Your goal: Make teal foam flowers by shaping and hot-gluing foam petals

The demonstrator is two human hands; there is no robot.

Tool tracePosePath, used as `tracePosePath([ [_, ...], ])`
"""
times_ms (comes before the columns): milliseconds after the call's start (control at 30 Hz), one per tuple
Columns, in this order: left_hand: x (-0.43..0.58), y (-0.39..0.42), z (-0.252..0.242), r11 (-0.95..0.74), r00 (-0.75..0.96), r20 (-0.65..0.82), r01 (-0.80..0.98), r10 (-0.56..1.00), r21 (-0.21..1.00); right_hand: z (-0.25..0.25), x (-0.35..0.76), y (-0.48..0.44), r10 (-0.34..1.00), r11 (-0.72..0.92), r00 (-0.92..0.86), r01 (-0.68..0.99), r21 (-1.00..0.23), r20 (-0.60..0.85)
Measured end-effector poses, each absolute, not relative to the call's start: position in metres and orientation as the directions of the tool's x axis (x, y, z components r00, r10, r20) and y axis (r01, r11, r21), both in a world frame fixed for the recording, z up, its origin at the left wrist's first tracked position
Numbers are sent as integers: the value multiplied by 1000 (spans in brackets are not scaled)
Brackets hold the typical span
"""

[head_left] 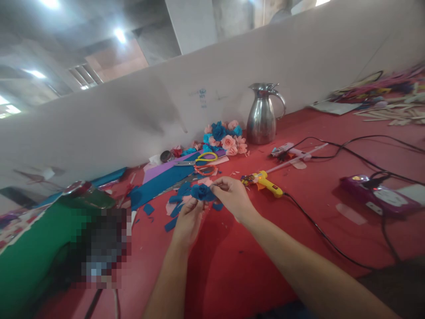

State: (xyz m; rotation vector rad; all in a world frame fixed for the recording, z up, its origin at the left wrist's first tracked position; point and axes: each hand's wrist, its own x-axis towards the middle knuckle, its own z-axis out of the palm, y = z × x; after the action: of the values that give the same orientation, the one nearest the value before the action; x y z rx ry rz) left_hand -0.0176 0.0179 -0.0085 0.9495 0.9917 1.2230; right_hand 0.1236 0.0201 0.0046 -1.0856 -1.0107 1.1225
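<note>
A small blue paper flower (201, 192) is held between my two hands over the red table. My left hand (190, 221) pinches it from below, its fingers closed at the base. On the flower's right side, my right hand (234, 197) grips a petal edge between thumb and fingertips. Cut blue paper pieces (171, 225) lie just left of and behind my hands. Scissors (195, 163) with yellow and orange handles rest on blue and purple paper sheets beyond them. A yellow glue gun (265, 182) lies to the right of my right hand.
Finished pink and blue paper flowers (228, 142) are heaped by the wall, beside a metal jug (262, 117). A pink glue gun (292, 152) and a purple power strip (381, 195) trail black cords at right. A green sheet (36, 248) stands at left.
</note>
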Motion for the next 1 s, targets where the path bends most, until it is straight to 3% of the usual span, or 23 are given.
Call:
tracePosePath([
  [133,-17,17,-9,108,67,-92,-291,994,951,5,124,20,985,91,158,-168,-982,64],
  [400,-15,17,-10,123,113,-92,-301,989,946,17,123,15,996,25,87,-352,-936,-6],
  [633,-16,17,-11,144,157,-98,-319,983,937,23,123,12,999,12,47,-412,-911,-8],
  [833,-14,16,-10,160,130,-115,-429,985,889,30,128,8,994,-96,-96,-604,-791,-47],
  [1000,-14,14,-8,169,140,-116,-461,983,871,28,126,7,991,-57,-130,-520,-852,13],
])
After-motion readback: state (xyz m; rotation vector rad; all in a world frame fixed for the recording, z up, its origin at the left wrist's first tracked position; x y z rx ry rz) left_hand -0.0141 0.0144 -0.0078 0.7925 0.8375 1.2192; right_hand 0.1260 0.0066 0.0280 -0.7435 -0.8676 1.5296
